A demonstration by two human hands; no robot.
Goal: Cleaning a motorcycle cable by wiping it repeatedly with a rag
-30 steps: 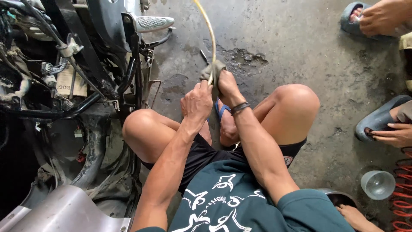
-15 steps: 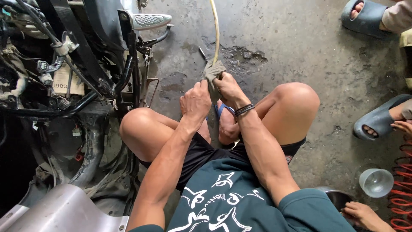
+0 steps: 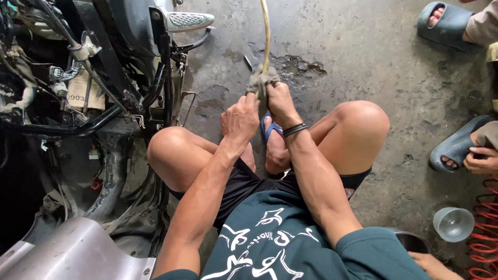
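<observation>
Squatting beside the stripped scooter frame [image 3: 104,103], the right hand [image 3: 280,101] closes a grey rag [image 3: 261,79] around the yellowish cable [image 3: 266,31] running toward 12 o'clock, while the left hand [image 3: 239,118], curled shut just beside it at 7 o'clock, seems to pinch the rag's lower end, apparently to steady it.

The pale hose [image 3: 266,31] ran out of the top edge, so its far end could not be seen; its lower end vanished inside the grey rag [image 3: 261,79]. The right hand [image 3: 280,102] covered much of that rag, and its fingertips were tucked out of sight. The stripped scooter frame [image 3: 104,78] was cut off at the left and top edges, and its dark inner wiring was too murky to sort out. Another person's hand [image 3: 480,162] and grey sandal [image 3: 456,148] were clipped by the right edge. The red coiled spring [image 3: 485,228] was only partly in view. A further hand [image 3: 433,264] was cropped at the bottom.
</observation>
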